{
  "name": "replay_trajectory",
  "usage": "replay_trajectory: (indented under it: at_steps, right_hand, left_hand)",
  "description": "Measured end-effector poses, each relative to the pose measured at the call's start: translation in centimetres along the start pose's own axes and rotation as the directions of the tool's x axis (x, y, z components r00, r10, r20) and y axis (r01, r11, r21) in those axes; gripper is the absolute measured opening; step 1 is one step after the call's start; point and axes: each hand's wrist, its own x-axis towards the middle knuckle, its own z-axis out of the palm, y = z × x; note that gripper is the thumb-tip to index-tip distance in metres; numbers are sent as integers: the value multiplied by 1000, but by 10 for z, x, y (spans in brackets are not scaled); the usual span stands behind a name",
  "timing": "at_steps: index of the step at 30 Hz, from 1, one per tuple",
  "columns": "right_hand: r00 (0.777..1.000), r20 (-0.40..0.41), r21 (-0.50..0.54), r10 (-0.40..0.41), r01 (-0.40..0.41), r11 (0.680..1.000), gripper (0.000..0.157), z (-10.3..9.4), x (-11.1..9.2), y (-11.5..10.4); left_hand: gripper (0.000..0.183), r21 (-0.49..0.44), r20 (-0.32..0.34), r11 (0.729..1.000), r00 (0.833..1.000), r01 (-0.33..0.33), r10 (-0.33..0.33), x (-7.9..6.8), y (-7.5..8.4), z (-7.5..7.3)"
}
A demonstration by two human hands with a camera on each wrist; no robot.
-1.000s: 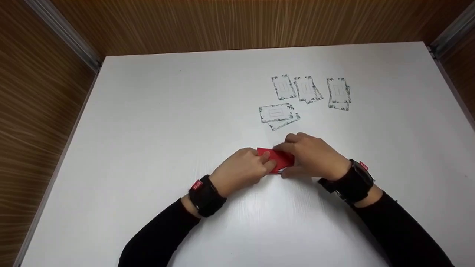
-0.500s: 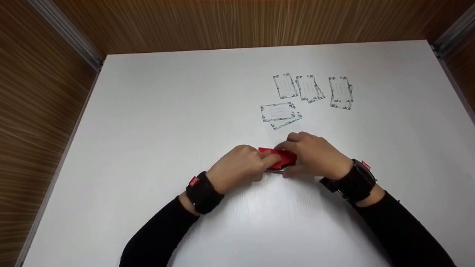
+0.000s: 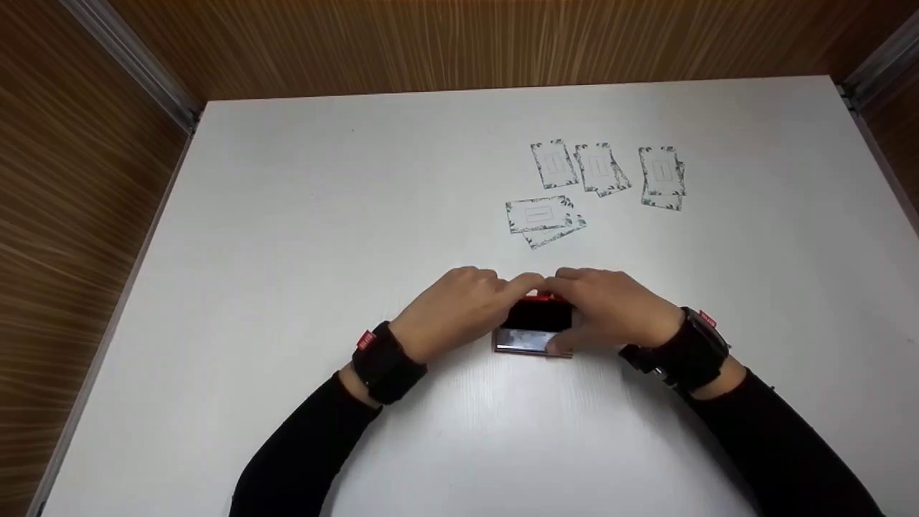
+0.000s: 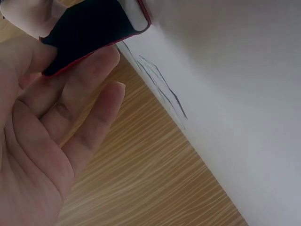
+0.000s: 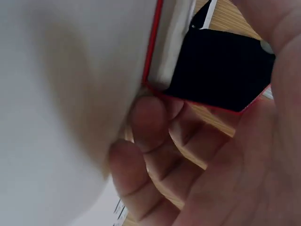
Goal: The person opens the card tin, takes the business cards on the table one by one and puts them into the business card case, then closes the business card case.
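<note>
Nearer me than the cards [image 3: 538,214], the red case [image 3: 533,324] runs lengthwise left to right, silver strip [image 3: 520,340] toward me. My left hand [image 3: 459,312] pinches its flap [image 4: 89,33], my right hand [image 3: 614,305] its right end; black lining [image 3: 542,314] now shows where red did.

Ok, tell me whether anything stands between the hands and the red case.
Nothing visible does: the left hand and the right hand both grip the red case directly. The nearest cards lie beyond it, not in between.

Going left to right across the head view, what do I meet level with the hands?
Black left wristband with red tag, left hand, open, red-edged rectangular case with black lining, right hand, black right wristband with red tag.
</note>
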Motion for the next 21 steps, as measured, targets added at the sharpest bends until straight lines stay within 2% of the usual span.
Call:
replay_trajectory:
  at_steps: [5, 11, 13, 21]
  right_hand:
    - [1000, 5, 44, -8, 7, 999, 33, -2, 1, 6]
    - [1000, 11, 47, 18, -18, 999, 31, -3, 1, 6]
    - [999, 18, 48, 36, -37, 998, 34, -3, 1, 7]
    - [995, 44, 77, 90, -93, 993, 39, -1, 3, 10]
  left_hand:
    - [29, -99, 24, 994, 999, 40, -38, 1, -7, 5]
    - [24, -120, 20, 990, 997, 71, -69, -1, -11, 8]
    - [28, -124, 32, 989, 996, 83, -80, -1, -12, 9]
    - [63, -146, 108, 981, 987, 132, -116, -5, -14, 10]
